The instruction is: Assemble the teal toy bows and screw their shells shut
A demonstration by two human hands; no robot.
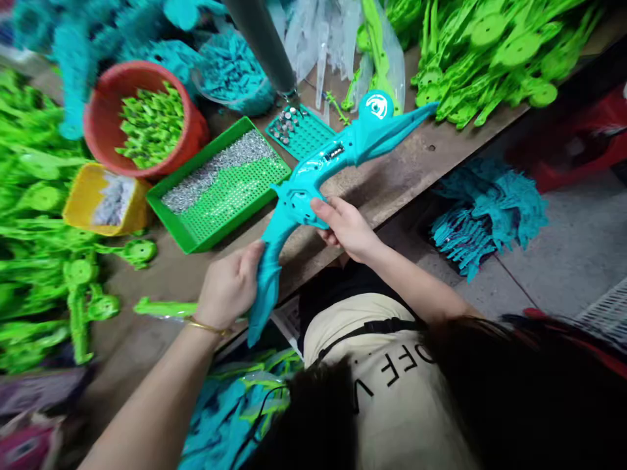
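Note:
A curved blue plastic toy weapon body (308, 170), with a round white emblem near its far end and a small metal spring-like part in its middle, is held above the table's front edge. My left hand (232, 284) is closed round its lower arm. My right hand (345, 225) grips the middle, thumb on top and fingers underneath. Just beyond it lies a teal perforated tray (313, 140) with small metal pieces. The tip of a grey hanging power screwdriver (267, 46) reaches down over that tray. To the left sits a green basket (196, 241) of small silvery screws.
A red bowl (98, 124) of green parts and a yellow container (81, 202) stand left on the worktable (406, 163). Green plastic parts (490, 52) pile up at the back right and left. Blue parts (490, 209) are stacked below, right of the table edge.

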